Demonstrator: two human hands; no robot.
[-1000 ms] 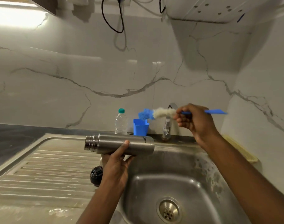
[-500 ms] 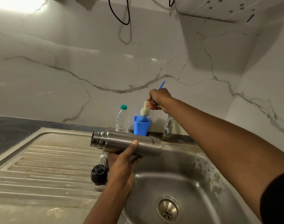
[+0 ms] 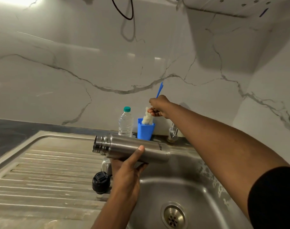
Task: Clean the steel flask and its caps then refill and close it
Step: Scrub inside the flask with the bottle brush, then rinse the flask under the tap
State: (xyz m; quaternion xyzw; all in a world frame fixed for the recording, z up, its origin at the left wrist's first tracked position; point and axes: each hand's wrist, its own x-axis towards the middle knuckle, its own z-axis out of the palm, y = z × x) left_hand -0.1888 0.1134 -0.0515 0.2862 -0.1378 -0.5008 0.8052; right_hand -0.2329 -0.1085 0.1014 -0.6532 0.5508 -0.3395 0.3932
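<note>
My left hand (image 3: 126,175) grips the uncapped steel flask (image 3: 132,148), held sideways over the sink's left rim with its threaded mouth pointing left. My right hand (image 3: 159,106) reaches to the back and pinches the blue handle of a bottle brush (image 3: 147,117); its white bristle head stands in the blue cup (image 3: 145,129). A black inner cap (image 3: 101,182) lies on the drainboard just left of my left wrist. A steel outer cap (image 3: 106,165) is partly hidden behind my left hand and the flask.
A clear water bottle (image 3: 125,122) with a green lid stands left of the blue cup. The tap (image 3: 173,133) sits behind my right forearm. The sink basin (image 3: 190,187) with its drain (image 3: 173,216) lies lower right, the ribbed drainboard (image 3: 41,176) left.
My right hand swung the brush from level above the tap to upright and lowered its bristle end into the blue cup. The flask stayed in my left hand.
</note>
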